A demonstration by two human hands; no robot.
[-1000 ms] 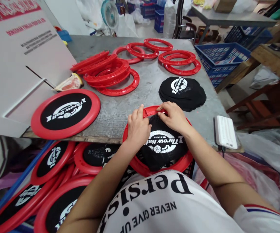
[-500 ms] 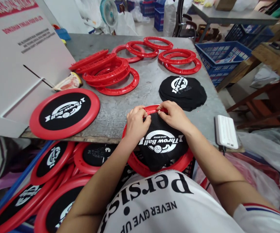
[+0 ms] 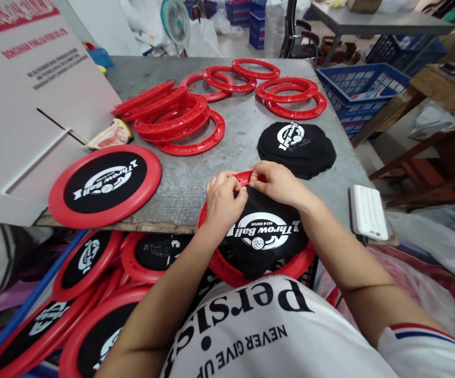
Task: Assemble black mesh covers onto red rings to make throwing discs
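Here, the left hand [image 3: 224,200] clasps the far-left rim of the red ring [image 3: 228,272] by the near edge of the desk [image 3: 180,197], while the right hand [image 3: 277,184] pinches the black mesh [image 3: 265,231] at its far edge.

The ring [image 3: 227,273] is red plastic, wide-banded and round, lying broadly flat across the near edge of the table [image 3: 180,189]: its far part is over the tabletop, its near part juts out beyond. The cloth [image 3: 265,231] is black mesh with a white "Throw Ball" print and a small ball emblem, printed side up. It lies over the ring's opening, slack and slightly rumpled, its far margin at the rim farthest over the table. The near end, past the table's edge, hangs loose, with gaps between cloth and ring there. Their far join is mostly hidden.
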